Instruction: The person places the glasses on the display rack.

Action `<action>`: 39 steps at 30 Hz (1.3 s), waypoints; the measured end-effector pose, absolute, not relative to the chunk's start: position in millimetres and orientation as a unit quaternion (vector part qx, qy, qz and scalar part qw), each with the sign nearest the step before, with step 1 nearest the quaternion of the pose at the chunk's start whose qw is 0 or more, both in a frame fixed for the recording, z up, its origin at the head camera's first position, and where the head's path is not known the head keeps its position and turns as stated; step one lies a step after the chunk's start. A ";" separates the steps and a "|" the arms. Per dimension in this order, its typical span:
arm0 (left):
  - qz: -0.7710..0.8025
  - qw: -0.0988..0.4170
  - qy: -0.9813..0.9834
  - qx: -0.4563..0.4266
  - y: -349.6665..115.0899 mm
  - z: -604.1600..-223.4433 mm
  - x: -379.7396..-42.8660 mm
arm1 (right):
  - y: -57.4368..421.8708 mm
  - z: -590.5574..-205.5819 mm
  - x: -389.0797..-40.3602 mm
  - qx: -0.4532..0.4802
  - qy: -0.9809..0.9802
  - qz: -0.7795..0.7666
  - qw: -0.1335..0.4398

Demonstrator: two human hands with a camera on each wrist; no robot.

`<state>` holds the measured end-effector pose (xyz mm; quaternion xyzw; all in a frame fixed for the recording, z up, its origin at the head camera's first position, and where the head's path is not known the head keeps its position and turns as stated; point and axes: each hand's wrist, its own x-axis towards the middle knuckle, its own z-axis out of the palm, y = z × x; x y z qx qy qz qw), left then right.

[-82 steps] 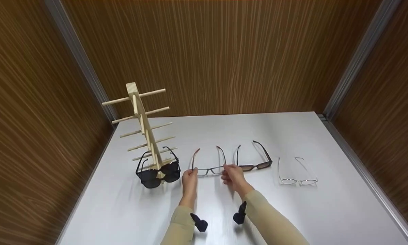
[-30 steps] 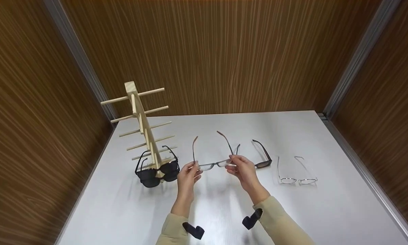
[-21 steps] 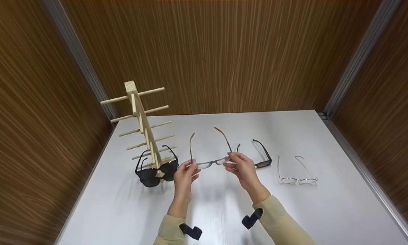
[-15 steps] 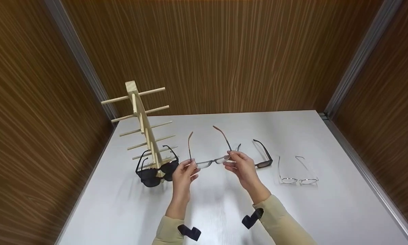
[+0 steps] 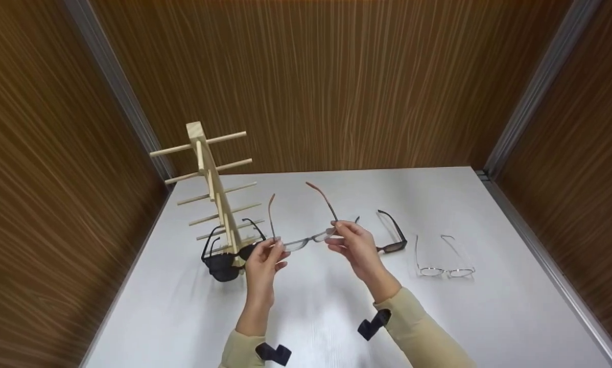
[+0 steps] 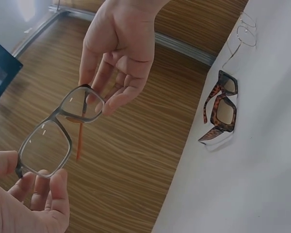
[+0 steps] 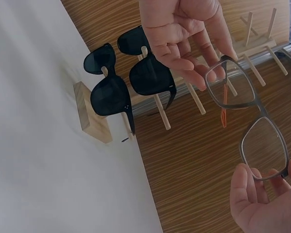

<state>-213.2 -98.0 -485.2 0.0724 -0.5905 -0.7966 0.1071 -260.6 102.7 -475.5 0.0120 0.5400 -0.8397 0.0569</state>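
Observation:
Between both hands, raised off the table, is a pair of grey-framed eyeglasses [image 5: 298, 244] with clear lenses and orange-brown temple tips pointing away. My left hand [image 5: 261, 266] pinches one outer corner of the frame; my right hand [image 5: 358, 251] pinches the other, a little higher, so the glasses tilt. Close by on the left stands a wooden display rack [image 5: 215, 179] with several rows of pegs. Two pairs of black sunglasses [image 7: 110, 94] hang on its lowest pegs, partly covered by the left hand in the head view.
Tortoiseshell sunglasses [image 6: 224, 111] lie on the white table [image 5: 490, 317] behind the right hand, with thin wire-rimmed glasses [image 5: 446, 272] farther right. Wood-grain panels [image 5: 336, 87] enclose the table at the back and both sides.
Both hands have lifted the grey eyeglasses off the table and carried them left toward the rack. The glasses have tilted, right side higher. The other glasses have stayed put.

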 end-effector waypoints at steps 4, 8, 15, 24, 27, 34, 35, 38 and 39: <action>-0.800 0.116 -0.584 0.074 -103.3 -481.1 -210.1 | 96.6 -471.9 -260.3 -0.005 0.538 -0.841 0.061; -0.799 0.127 -0.582 0.077 -109.9 -478.7 -206.0 | 89.8 -470.6 -260.7 -0.016 0.537 -0.840 0.071; -0.796 0.142 -0.581 0.089 -123.2 -476.4 -196.0 | 75.4 -467.4 -260.3 -0.035 0.538 -0.837 0.096; -0.787 0.163 -0.587 0.097 -137.8 -470.6 -185.5 | 58.8 -459.5 -259.0 -0.058 0.550 -0.826 0.112; -0.785 0.167 -0.587 0.105 -141.5 -469.1 -182.2 | 54.0 -458.9 -259.0 -0.060 0.555 -0.821 0.118; -0.786 0.186 -0.579 0.112 -151.9 -467.9 -174.0 | 39.8 -456.8 -257.9 -0.062 0.561 -0.815 0.131; -0.786 0.189 -0.577 0.115 -153.3 -467.8 -172.9 | 37.7 -456.3 -257.7 -0.062 0.562 -0.814 0.133; -0.790 0.193 -0.568 0.127 -156.7 -466.7 -169.9 | 31.4 -455.0 -257.1 -0.064 0.560 -0.814 0.139; -0.790 0.194 -0.566 0.131 -157.6 -466.3 -168.9 | 29.4 -454.9 -257.1 -0.064 0.559 -0.814 0.141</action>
